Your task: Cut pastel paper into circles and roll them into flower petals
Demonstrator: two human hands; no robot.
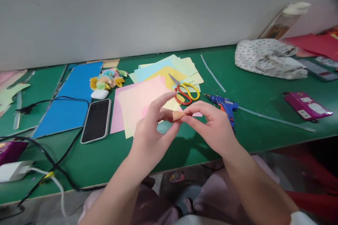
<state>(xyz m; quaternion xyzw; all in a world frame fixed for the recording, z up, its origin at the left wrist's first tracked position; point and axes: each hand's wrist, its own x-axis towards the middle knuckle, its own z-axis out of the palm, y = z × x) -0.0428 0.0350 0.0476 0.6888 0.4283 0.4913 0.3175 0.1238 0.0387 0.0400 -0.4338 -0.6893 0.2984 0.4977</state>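
Between the fingertips of both hands is a small piece of orange paper [178, 115], curled or folded. My left hand [154, 123] pinches its left side with thumb and a finger, the index finger raised. My right hand [210, 123] grips the right end between thumb and index finger. Beyond the hands, scissors [186, 91] with one red and one yellow handle lie partly open on sheets of coloured paper [139, 95]. A blue glue gun [223, 103] with a long clear glue stick [274, 119] lies beside my right hand, its grip partly hidden.
Left on the green table [163, 161] are a phone [96, 121], a white case [99, 94], crumpled paper flowers [109, 78], a blue board [71, 98] and black cables [56, 165]. A purple power socket [307, 106], patterned cloth [269, 58] and bottle [285, 21] are at right.
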